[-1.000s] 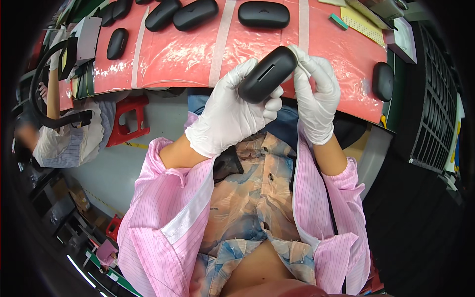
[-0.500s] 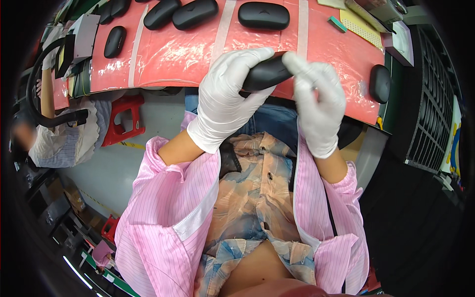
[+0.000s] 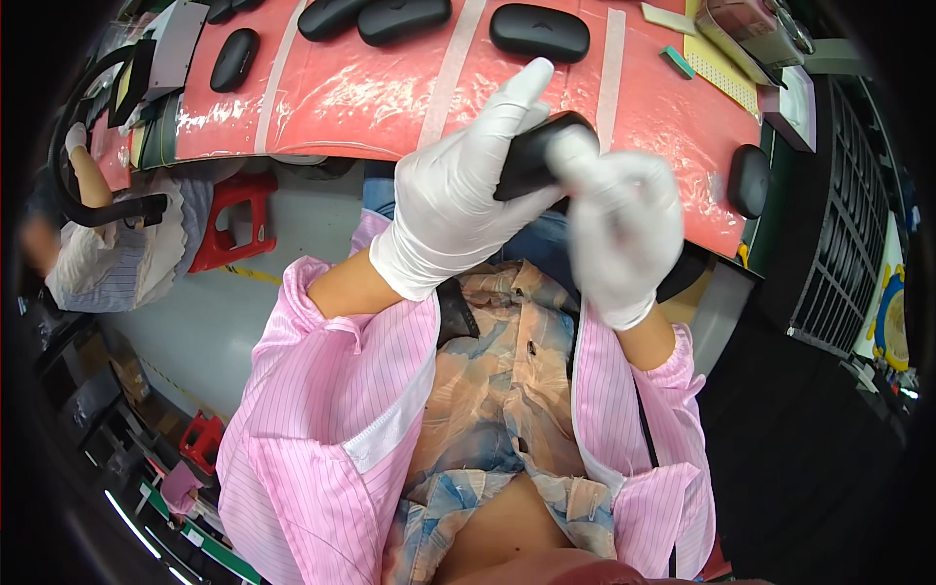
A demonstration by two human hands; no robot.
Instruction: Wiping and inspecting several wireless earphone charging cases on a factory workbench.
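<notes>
My left hand (image 3: 450,200), in a white glove, grips a black rounded case (image 3: 529,158) above the near edge of the table. One of its fingers sticks up past the case's far side. At the right end of the case is my right hand (image 3: 626,229), also in a white glove. Its fingers look curled but are smeared by motion, and whether they hold anything I cannot tell. A similar black case (image 3: 539,33) lies beyond my hands, a smaller-looking one (image 3: 235,60) to the left, and another (image 3: 748,181) at the right edge.
A red mat (image 3: 341,107) under clear plastic, with pale tape strips, covers the table. More black cases (image 3: 404,19) lie at the back. A green block (image 3: 677,62) rests near a yellow sheet (image 3: 720,73). To the left are a red stool (image 3: 234,229) and another person (image 3: 122,244).
A finger of my left hand has lifted off the case and now points up. The held case has shifted slightly right and tilted more steeply. My right hand stays at its right end, moving.
</notes>
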